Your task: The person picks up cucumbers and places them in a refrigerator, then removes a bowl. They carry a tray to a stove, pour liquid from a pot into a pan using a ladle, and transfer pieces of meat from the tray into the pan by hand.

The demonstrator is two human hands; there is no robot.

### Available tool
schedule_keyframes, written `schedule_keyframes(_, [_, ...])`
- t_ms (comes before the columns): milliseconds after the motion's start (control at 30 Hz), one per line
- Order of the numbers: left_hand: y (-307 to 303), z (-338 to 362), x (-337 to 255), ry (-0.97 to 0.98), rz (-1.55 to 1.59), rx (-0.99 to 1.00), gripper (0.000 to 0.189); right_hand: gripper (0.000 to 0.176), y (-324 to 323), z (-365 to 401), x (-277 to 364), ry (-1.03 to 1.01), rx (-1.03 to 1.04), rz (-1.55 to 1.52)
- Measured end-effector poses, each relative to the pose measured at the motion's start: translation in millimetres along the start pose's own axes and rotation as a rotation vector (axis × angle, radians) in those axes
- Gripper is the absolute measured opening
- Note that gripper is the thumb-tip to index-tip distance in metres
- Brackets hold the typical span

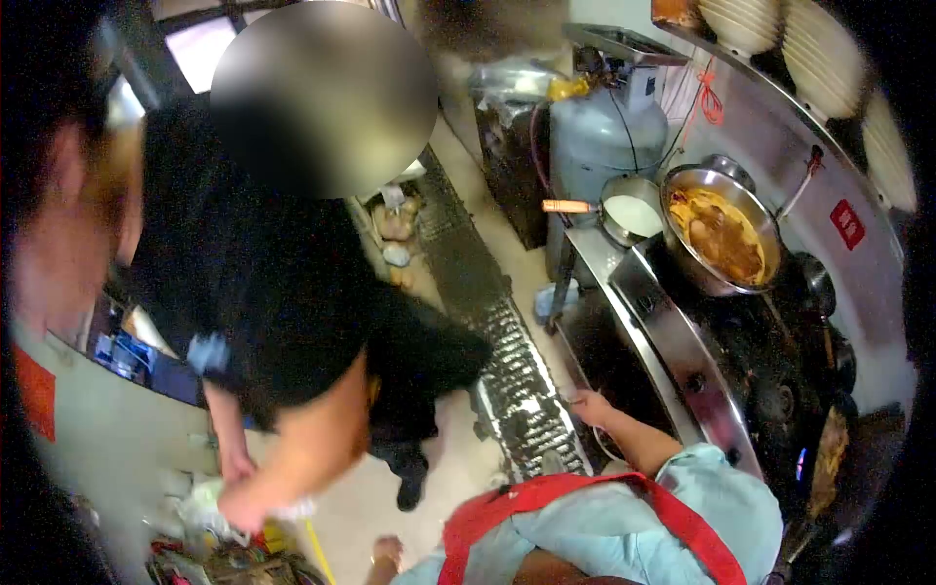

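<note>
Steel pot [688,261] beside handled pan [613,234]

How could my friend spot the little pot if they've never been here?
Find the big grey gas tank. Beside it, on the end of the metal stove, sits the little pot. It has white stuff inside and an orange handle, but the bigger pot next to it holds brown food.

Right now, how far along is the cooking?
The chunky brown stew is already in the round steel pot. Nothing is clearly visible in the left hand or right hand. Serving seems left: the pale stacked bowls sit on the shelf, away from the pot.
</note>
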State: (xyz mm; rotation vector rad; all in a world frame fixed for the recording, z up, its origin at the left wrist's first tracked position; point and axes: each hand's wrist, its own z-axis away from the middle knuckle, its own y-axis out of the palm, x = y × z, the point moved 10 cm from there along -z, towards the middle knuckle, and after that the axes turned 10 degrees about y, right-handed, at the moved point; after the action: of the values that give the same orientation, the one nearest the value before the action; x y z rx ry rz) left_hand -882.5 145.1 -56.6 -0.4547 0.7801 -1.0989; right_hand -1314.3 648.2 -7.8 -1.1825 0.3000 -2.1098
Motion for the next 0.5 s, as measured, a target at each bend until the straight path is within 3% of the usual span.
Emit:
schedule_keyframes(33, [3,3,1,-0.197,0.314,-0.07,0.013,0.038,-1,-30,30,-0.034,0.103,-0.12])
schedule_keyframes(67, [2,2,-9,-0.306,0.502,-0.138,0.013,0.042,-46,-11,113,-0.16,-0.092,-0.153])
schedule_keyframes(100, [-6,-6,-23,-0.32,0.57,-0.179,0.013,0.04,-76,-17,167,-0.307,-0.198,-0.228])
schedule_keyframes(133, [-18,-16,-36,-0.324,0.626,-0.221,0.013,0.04,-91,-50,197,-0.199,-0.21,-0.31])
schedule_keyframes(167, [-34,-24,-51,-0.315,0.656,-0.258,0.013,0.044,-123,-68,239,-0.396,-0.406,-0.341])
schedule_keyframes(200, [-51,-35,-69,-0.297,0.683,-0.285,0.013,0.045,-161,-49,289,-0.419,-0.427,-0.596])
schedule_keyframes(233, [-70,-45,-85,-0.284,0.701,-0.31,0.013,0.044,-191,-72,317,-0.528,-0.607,-0.711])
schedule_keyframes(300, [-100,-53,-110,-0.27,0.723,-0.352,0.013,0.05,-259,-90,376,-0.453,-0.658,-0.767])
schedule_keyframes(400, [-138,-70,-133,-0.256,0.733,-0.393,0.013,0.066,-383,-126,430,-0.468,-0.662,-1.145])
schedule_keyframes(433, [-148,-75,-137,-0.255,0.735,-0.398,0.013,0.07,-430,-89,440,-0.489,-1.002,-0.976])
schedule_keyframes(500, [-163,-83,-144,-0.261,0.729,-0.408,0.013,0.068,-501,-53,462,-0.738,-1.359,-0.605])
